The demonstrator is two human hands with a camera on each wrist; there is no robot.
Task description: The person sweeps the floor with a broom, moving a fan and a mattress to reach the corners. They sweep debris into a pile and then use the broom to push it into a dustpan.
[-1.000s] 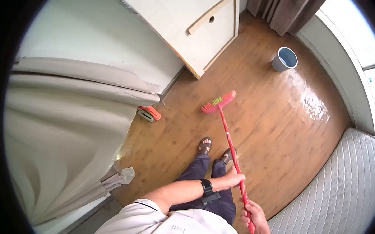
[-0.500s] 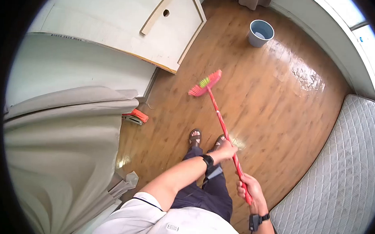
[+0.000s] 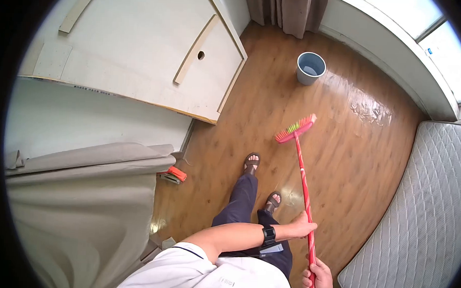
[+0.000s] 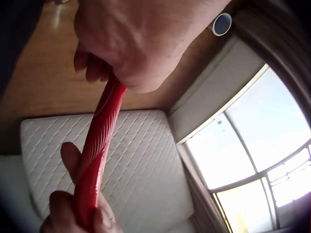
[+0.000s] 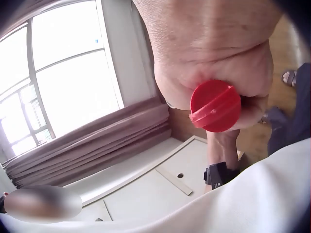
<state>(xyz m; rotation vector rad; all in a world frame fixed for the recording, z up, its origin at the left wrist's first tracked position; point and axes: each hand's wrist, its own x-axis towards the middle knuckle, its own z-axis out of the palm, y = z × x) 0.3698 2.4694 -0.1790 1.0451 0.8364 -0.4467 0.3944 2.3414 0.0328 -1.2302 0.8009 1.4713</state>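
I hold a red broom [image 3: 303, 178] with both hands. Its pink and green bristle head [image 3: 295, 128] rests on the wooden floor ahead of my feet. My left hand [image 3: 304, 229] grips the handle partway up, and the left wrist view shows those fingers [image 4: 131, 43] wrapped round the red handle [image 4: 99, 145]. My right hand [image 3: 318, 279] grips the top end of the handle near my body. The right wrist view shows the round red end cap [image 5: 215, 106] sticking out of that fist [image 5: 214, 63].
A grey bucket [image 3: 310, 68] stands on the floor near the window wall. A quilted mattress [image 3: 418, 214] lies to the right. A pale wooden panel [image 3: 142, 52] leans at upper left, grey fabric [image 3: 78, 209] hangs at left, and a small orange object [image 3: 175, 174] lies on the floor.
The broom head has swung from left of centre to the right and sits nearer the shiny patch of floor. My left foot has stepped forward. Both hands keep their hold on the handle.
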